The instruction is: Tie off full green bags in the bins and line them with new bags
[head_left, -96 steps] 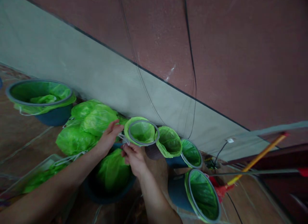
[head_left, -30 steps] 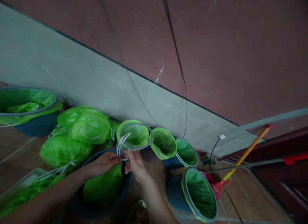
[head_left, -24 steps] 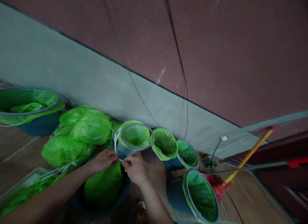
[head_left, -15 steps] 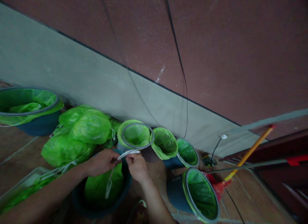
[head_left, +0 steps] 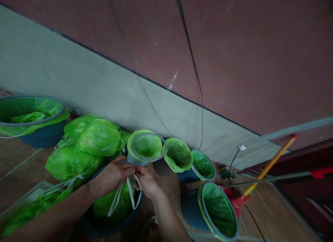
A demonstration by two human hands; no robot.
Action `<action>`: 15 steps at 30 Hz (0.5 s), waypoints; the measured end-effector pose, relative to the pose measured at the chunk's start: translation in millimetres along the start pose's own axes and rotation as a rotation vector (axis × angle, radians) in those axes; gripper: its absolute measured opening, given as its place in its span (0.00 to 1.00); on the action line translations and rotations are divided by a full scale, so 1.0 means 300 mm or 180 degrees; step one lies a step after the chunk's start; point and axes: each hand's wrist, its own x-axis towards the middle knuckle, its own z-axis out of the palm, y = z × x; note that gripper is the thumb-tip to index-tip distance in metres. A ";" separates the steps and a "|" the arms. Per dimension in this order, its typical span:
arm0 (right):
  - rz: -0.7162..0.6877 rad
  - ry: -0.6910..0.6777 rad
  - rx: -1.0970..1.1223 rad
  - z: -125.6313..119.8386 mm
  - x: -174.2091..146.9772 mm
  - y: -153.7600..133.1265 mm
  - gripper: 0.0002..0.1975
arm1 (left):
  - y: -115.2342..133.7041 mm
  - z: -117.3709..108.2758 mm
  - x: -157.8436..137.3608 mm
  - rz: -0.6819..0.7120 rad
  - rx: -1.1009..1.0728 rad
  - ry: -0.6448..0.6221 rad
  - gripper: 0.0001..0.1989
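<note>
My left hand [head_left: 114, 176] and my right hand [head_left: 146, 181] meet over a blue bin [head_left: 87, 226]. Their fingers are closed together on a white drawstring [head_left: 129, 187], whose loops hang down below them. Beneath the hands, inside that bin, lies a green trash bag [head_left: 104, 205]. The exact grip of the fingertips is partly hidden behind the knuckles. Just past the hands stands a lined bin with a grey rim ring [head_left: 133, 147].
Several full green bags [head_left: 99, 136] are piled at the left, beside a large lined tub [head_left: 41, 136]. More lined bins [head_left: 179, 153] stand along the wall. At right are another lined bin [head_left: 191, 207] and a yellow-handled broom [head_left: 270, 164]. A cable [head_left: 234, 158] reaches the floor.
The drawstring was stretched between the separated hands; now the hands are together and it hangs in loops below them. The left hand moved right, toward the right hand.
</note>
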 end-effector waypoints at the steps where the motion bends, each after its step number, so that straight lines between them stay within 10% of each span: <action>1: -0.0009 -0.0088 0.0031 -0.002 -0.002 -0.003 0.11 | 0.001 -0.001 0.000 0.0044 0.0018 0.0029 0.12; 9: 0.0096 0.0427 -0.0071 0.004 -0.001 -0.011 0.07 | -0.006 -0.016 -0.004 -0.0210 -0.0188 -0.0019 0.14; 15: -0.0972 0.1277 -0.2249 0.010 -0.007 -0.033 0.07 | 0.006 0.006 0.015 -0.0492 -0.0285 -0.0197 0.16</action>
